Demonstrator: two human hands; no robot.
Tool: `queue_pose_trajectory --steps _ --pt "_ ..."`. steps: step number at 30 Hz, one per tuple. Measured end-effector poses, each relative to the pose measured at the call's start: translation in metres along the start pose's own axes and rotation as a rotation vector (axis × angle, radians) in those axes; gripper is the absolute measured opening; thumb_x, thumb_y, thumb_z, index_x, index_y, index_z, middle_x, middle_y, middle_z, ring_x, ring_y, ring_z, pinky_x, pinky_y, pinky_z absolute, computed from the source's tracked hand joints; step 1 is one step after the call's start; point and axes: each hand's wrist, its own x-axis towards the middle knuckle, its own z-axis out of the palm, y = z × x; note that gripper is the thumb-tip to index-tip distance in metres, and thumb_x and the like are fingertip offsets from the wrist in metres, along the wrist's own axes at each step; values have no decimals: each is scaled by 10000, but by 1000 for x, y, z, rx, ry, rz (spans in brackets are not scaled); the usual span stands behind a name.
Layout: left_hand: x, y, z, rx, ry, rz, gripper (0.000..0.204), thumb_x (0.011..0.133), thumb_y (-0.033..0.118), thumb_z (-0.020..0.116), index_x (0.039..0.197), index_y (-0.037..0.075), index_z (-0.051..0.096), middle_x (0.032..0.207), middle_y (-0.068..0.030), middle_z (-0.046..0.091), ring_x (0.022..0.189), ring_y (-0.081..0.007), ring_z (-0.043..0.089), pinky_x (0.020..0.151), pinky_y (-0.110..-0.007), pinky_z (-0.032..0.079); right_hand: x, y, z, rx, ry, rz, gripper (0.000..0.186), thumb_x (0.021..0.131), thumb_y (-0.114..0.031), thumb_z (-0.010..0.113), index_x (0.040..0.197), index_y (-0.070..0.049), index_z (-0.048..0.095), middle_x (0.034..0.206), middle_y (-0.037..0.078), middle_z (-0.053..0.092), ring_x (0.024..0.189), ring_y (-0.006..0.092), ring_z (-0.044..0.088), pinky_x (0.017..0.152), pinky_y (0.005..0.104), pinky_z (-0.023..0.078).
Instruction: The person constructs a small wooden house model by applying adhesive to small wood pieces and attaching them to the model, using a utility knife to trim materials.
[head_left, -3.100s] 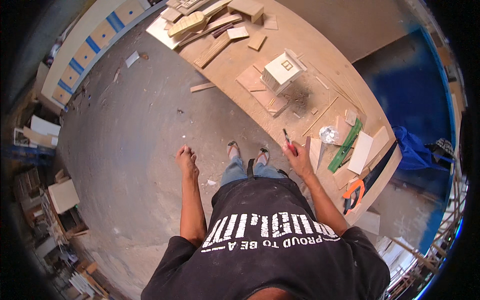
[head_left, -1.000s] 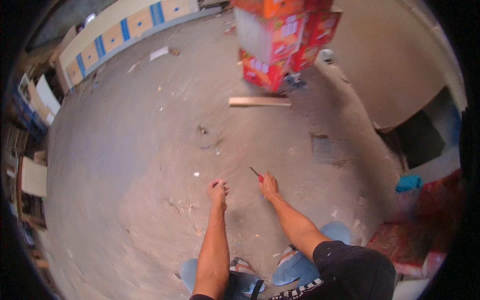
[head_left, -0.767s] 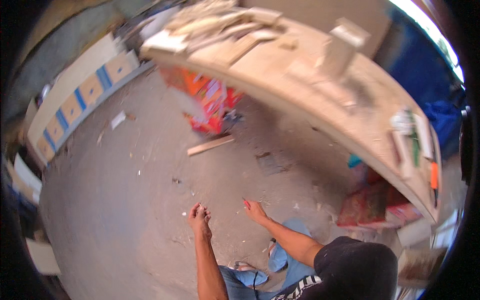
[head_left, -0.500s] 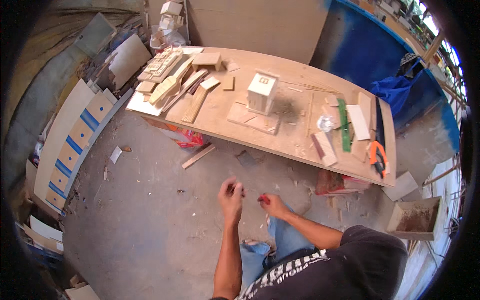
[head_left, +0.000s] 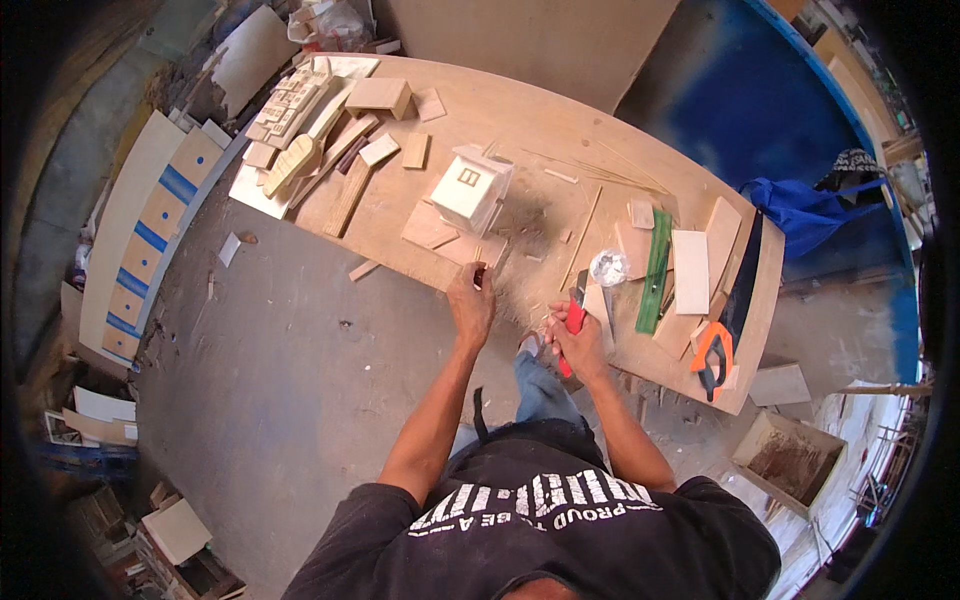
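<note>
My right hand (head_left: 582, 340) is wrapped round a red-handled utility knife (head_left: 574, 318), its grey blade pointing toward the table. To its left, my left hand (head_left: 472, 305) is closed at the table's near edge, fingertips pinched together. A small dark patch shows between those fingers, but I cannot make out what they hold. Just beyond the left hand stands a small wooden model house (head_left: 468, 192), with a window on its pale upper face. It rests by flat wooden pieces (head_left: 430, 226) on the wooden table (head_left: 545, 115).
At the table's right lie a green strip (head_left: 655, 270), a white board (head_left: 691, 272), crumpled clear plastic (head_left: 609, 266) and an orange-handled saw (head_left: 712, 352). Wooden model parts (head_left: 292, 105) and a small wooden bench shape (head_left: 380, 96) occupy the left end. An open box (head_left: 790, 460) sits on the floor, right.
Both hands have moved forward and up to the table's near edge. The red knife now shows its blade. My view has shifted closer to the table.
</note>
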Motion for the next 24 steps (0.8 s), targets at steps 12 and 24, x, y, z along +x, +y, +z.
queue_pose_trajectory --steps 12,24 --pt "33 2 23 446 -25 152 120 900 84 597 971 45 686 963 -113 678 752 -348 668 636 -443 524 92 -67 -13 -109 -154 48 143 958 -126 610 1026 -1 616 672 28 600 531 66 526 466 223 414" --pt "75 90 -29 154 221 282 217 788 1 738 995 49 696 903 -95 650 826 -266 605 667 -368 503 138 -116 91 181 -4 38 166 961 -192 640 962 -27 622 658 -9 557 509 32 472 425 191 353"
